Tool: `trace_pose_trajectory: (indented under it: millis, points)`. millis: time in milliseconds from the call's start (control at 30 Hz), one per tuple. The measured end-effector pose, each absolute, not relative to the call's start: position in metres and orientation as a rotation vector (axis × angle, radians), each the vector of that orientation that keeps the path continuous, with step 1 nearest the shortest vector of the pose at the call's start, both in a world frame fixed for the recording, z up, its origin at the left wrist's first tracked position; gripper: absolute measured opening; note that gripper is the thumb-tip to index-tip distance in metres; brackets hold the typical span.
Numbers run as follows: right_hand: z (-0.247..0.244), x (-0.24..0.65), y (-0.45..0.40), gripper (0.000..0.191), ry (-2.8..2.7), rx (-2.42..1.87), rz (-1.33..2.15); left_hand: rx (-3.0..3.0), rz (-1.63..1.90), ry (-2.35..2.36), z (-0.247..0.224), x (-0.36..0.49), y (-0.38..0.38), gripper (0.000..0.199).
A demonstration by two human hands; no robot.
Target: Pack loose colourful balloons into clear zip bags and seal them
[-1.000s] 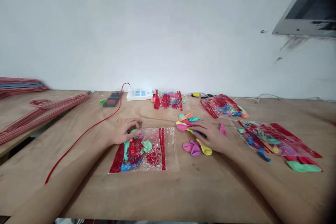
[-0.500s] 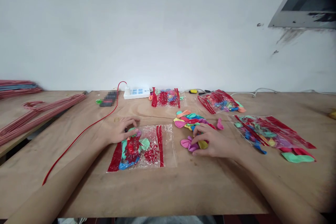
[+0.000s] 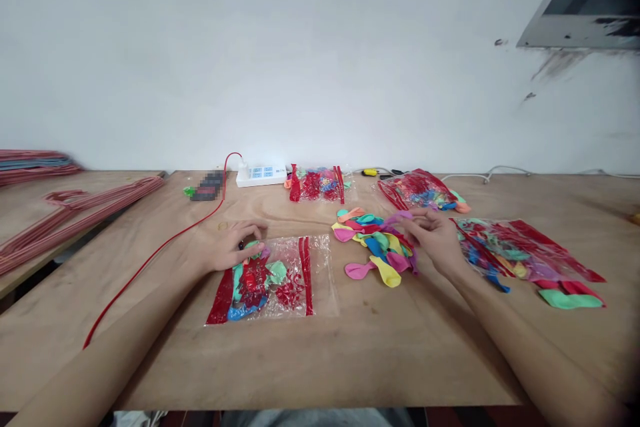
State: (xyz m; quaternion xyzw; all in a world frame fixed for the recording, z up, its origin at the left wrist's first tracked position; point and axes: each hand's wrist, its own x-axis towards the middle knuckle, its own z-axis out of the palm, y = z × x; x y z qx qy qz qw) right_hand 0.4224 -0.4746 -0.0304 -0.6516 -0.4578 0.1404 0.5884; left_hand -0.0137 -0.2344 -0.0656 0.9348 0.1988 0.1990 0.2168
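Head view: a loose pile of deflated latex balloons [image 3: 375, 243] is spread on a plywood workbench [image 3: 350, 360], and places are given from this pile. Left of the pile, a clear zip bag with red stripes [image 3: 324, 280] is laid flat, with balloons enclosed in it. The left hand [image 3: 233, 247] is rested on that bag, its fingers [image 3: 253, 247] curled over the balloons inside; whether they are clenched cannot be told. The right hand [image 3: 434, 237] is raised over the pile's far right edge, and a purple balloon [image 3: 399, 217] appears to be pinched by its fingertips [image 3: 414, 215]. Right of the pile, a further zip bag [image 3: 530, 250] is laid, with a green balloon [image 3: 570, 299] beside it. Two more zip bags [image 3: 417, 190] are placed behind the pile.
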Motion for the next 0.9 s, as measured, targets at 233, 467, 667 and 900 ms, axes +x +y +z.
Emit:
trace_pose_trajectory:
  millis: [233, 467, 667, 900]
  points:
    - [-0.041, 0.445, -0.472, 0.034, -1.576, -1.815, -0.193, 2.603, 0.519, 0.547, -0.067, -0.015, -0.232, 0.039]
    - [-0.035, 0.442, -0.473, 0.032, -2.049, -1.794, -0.250, 2.607, 0.528, 0.543, -0.071, -0.016, -0.230, 0.039]
    - [-0.032, 0.443, -0.474, 0.042, -1.970, -1.828, -0.171, 2.613, 0.554, 0.536, -0.069, -0.015, -0.232, 0.038]
    - [-0.028, 0.447, -0.478, 0.067, -1.541, -1.791, 0.000, 2.609, 0.530, 0.555, -0.066, -0.014, -0.234, 0.039]
